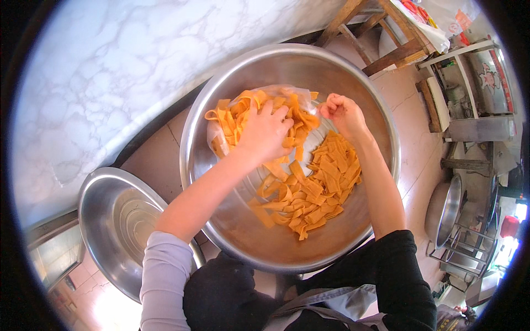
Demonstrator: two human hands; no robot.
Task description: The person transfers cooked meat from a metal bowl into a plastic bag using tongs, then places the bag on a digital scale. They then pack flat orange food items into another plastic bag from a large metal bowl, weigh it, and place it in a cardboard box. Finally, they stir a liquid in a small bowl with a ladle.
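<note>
A large stainless steel basin (372,207) stands before me. Spread over a pile of orange-brown strips, which look like tofu skin, is my left hand (267,128), its fingers bent among them. These strips (238,109) lie on and in a clear plastic bag (215,136) at the basin's upper left. My right hand (341,113) is at the bag's right edge with its fingers curled closed; whether they pinch the plastic cannot be told. Below it, a second heap of cut strips (327,178) lies loose on the basin's bottom.
Another steel basin (136,219) stands at the lower left, beside the marbled wall (124,74). A wooden stool (397,53) is at the upper right. Further right are a shelf (468,82) and a steel bowl (443,211) on a metal rack. Part of a person (451,318) shows at the lower right.
</note>
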